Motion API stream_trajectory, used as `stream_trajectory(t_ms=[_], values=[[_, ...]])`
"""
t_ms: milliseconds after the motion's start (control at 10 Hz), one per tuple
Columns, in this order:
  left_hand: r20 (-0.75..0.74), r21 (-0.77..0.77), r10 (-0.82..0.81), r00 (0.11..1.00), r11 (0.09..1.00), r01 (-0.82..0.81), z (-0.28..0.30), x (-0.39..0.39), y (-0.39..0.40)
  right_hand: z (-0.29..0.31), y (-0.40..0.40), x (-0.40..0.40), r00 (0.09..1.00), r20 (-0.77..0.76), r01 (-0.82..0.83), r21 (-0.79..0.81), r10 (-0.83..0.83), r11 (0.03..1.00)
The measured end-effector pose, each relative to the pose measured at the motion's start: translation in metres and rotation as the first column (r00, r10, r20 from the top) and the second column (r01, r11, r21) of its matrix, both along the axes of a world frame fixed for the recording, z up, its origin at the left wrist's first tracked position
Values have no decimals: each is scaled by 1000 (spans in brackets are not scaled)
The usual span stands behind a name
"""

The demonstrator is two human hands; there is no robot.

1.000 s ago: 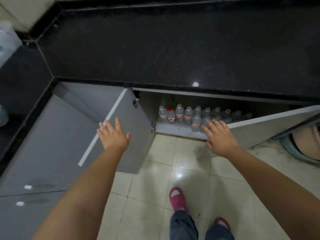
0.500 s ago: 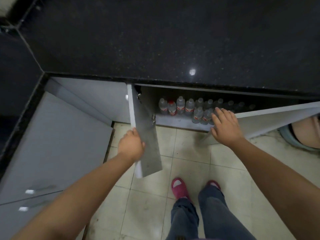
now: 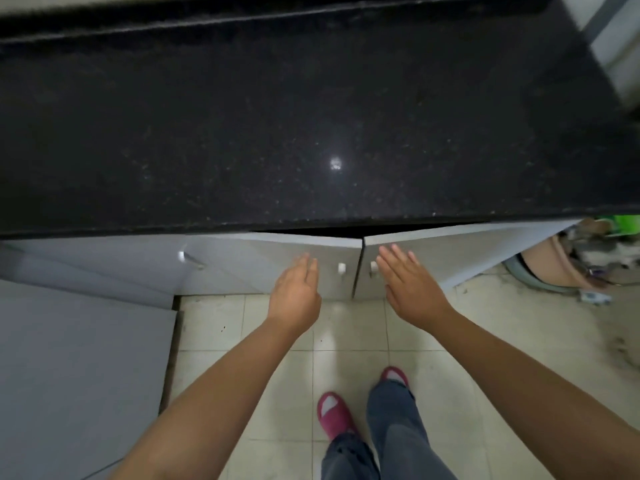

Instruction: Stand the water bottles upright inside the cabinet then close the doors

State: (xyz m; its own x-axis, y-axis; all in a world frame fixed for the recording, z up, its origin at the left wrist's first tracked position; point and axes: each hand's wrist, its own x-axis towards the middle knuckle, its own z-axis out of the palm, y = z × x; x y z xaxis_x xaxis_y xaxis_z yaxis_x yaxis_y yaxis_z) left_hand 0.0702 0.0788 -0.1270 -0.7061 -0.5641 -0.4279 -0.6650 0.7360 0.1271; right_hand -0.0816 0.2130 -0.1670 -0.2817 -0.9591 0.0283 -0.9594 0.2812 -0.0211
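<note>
Head view, items as I read them:

- Left door (image 3: 277,251): grey, nearly closed, its free edge standing a little proud of the cabinet front. A thin dark gap shows above it, under the counter (image 3: 311,133).
- Right door (image 3: 450,251): the same, meeting the left one at the middle seam, also just short of flush.
- Left hand (image 3: 294,299): fingers straight and together, holding nothing, at the left door's face beside its small white knob (image 3: 341,268). I cannot tell whether the fingertips touch.
- Right hand (image 3: 412,289): flat, fingers spread, holding nothing, against or just off the right door beside its knob (image 3: 373,268).
- Water bottles: hidden behind the doors, so I cannot check that they stand upright.

Handling note, my judgement: this is the last stage, seating both doors. I would press with flat palms near the knobs, far from the hinges, both sides evenly, keep the fingertips away from the seam, and ease off only once the dark gap under the counter is gone.
</note>
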Motion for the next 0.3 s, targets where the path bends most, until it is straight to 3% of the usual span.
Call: stream_trajectory(t_ms=[200,300], values=[[-311,-224,-262,914,954,197,7,-19,-19,22,-6,-31,1000,-14,12,-226,-16,974],[-337,-296,-217,916,948,116,28,-54,-34,43,-23,-50,986,-37,155,-129,-161,979]])
